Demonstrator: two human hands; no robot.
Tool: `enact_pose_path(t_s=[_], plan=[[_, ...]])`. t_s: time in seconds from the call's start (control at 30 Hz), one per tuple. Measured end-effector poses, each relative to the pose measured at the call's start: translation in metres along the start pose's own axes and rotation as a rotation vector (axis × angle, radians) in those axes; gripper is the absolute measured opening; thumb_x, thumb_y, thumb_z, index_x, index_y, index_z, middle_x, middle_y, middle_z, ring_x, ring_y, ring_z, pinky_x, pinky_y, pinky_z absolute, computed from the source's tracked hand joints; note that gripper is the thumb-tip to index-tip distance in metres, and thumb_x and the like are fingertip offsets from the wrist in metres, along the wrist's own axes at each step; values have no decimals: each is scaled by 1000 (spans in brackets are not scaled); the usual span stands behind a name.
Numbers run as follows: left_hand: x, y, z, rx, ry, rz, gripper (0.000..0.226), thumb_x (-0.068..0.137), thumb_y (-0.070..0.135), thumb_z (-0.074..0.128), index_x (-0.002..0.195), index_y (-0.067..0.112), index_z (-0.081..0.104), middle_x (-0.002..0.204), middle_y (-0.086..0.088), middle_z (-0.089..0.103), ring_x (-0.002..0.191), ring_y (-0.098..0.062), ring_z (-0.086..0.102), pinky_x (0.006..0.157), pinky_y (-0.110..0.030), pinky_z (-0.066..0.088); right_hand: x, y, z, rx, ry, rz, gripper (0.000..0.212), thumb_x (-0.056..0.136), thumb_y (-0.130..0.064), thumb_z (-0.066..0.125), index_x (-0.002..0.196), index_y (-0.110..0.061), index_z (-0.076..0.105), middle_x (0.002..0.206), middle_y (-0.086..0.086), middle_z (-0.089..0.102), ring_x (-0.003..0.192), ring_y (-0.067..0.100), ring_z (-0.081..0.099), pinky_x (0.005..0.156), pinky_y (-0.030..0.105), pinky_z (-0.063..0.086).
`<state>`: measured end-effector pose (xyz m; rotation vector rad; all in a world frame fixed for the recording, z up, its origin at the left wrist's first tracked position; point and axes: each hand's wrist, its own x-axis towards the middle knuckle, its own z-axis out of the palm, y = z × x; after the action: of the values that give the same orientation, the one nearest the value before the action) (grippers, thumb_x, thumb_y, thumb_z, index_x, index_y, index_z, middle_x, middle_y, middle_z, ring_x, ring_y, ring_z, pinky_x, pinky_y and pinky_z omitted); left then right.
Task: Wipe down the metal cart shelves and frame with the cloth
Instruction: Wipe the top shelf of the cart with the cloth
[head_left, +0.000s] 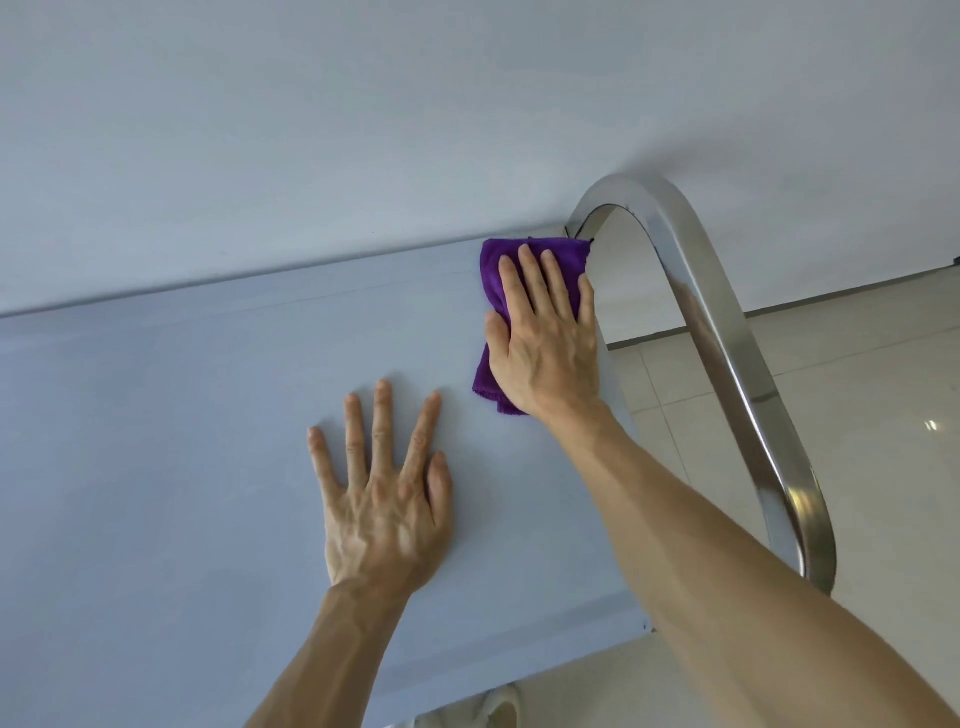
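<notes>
The cart's top shelf (182, 415) is a flat, pale grey-blue metal sheet that fills the left and middle of the head view. A purple cloth (498, 270) lies on its far right corner. My right hand (545, 338) presses flat on the cloth with straight fingers. My left hand (384, 493) rests flat on the bare shelf nearer to me, fingers spread, holding nothing. The shiny curved metal handle (727, 332) of the frame arches along the shelf's right end, just right of the cloth.
A plain pale wall (363, 130) stands right behind the shelf's far edge. Glossy light floor tiles (857, 389) show to the right, beyond the handle. A white shoe (493, 706) peeks out below the shelf's near edge.
</notes>
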<state>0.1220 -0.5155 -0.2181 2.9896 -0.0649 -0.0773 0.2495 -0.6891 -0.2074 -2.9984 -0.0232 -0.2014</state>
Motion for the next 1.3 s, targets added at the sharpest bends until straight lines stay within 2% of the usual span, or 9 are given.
enact_pose_path(t_s=[0.4, 0.5, 0.6, 0.67, 0.77, 0.87, 1.03, 1.1, 1.3], plan=[[3, -1, 3, -14, -4, 28, 59, 100, 41, 23, 157, 35, 14, 166, -10, 12, 153, -34, 6, 118, -65, 3, -132, -24, -28, 248, 68, 30, 40, 95, 1, 59, 134, -6, 60, 145, 6, 55, 142, 23, 44, 115, 55, 35], [4, -1, 1, -21, -18, 32, 59, 100, 41, 23, 158, 36, 12, 166, -10, 13, 153, -35, 7, 118, -65, 2, -125, -23, -56, 599, -25, 223, 37, 104, -11, 42, 139, -16, 54, 137, -9, 58, 132, 12, 52, 113, 42, 38], [2, 0, -4, -32, -51, 14, 59, 99, 41, 22, 157, 36, 11, 165, -10, 15, 152, -35, 9, 118, -65, 3, -124, -14, -94, 898, -145, 421, 36, 107, -24, 35, 134, -39, 53, 95, -17, 66, 85, 9, 61, 84, 31, 49], [3, 2, -12, -44, -85, 15, 59, 99, 41, 21, 157, 35, 15, 164, -11, 18, 151, -36, 11, 118, -65, 2, -126, -9, -123, 986, -117, 423, 37, 108, -18, 36, 129, -41, 56, 98, 0, 69, 89, 21, 62, 84, 25, 50], [4, 5, -26, -86, -136, -3, 59, 97, 42, 20, 155, 34, 21, 163, -11, 21, 151, -36, 12, 118, -64, 0, -129, -3, -165, 1013, -62, 368, 38, 108, -13, 37, 135, -33, 55, 120, -16, 67, 110, 6, 61, 91, 10, 41], [6, 8, -43, -157, -160, -31, 57, 97, 42, 29, 153, 32, 30, 162, -11, 25, 151, -36, 13, 118, -62, 0, -132, 7, -208, 882, 44, 210, 39, 107, -15, 36, 139, -31, 52, 128, -28, 60, 113, -3, 58, 94, 12, 44], [15, 26, -86, -386, -214, -97, 37, 93, 17, 61, 129, 14, 62, 149, -13, 45, 139, -37, 36, 114, -55, 24, -135, 38, -232, 527, 170, -120, 39, 104, -7, 36, 139, -5, 52, 148, 3, 51, 142, 22, 42, 115, 48, 36], [10, 38, -97, -358, -298, -44, 40, 95, 23, 58, 135, 19, 57, 153, -9, 39, 139, -34, 35, 113, -57, 27, -142, 54, -220, 347, 141, -114, 40, 101, -5, 40, 140, -4, 53, 148, 7, 50, 144, 24, 40, 115, 53, 35], [-20, 73, -87, -32, -690, 81, 77, 93, 52, 56, 153, 46, 8, 164, -2, -15, 149, -42, -12, 107, -72, 24, -167, 81, -173, 137, 50, -33, 50, 98, -13, 54, 147, -11, 46, 157, 7, 40, 148, 28, 31, 111, 43, 44]])
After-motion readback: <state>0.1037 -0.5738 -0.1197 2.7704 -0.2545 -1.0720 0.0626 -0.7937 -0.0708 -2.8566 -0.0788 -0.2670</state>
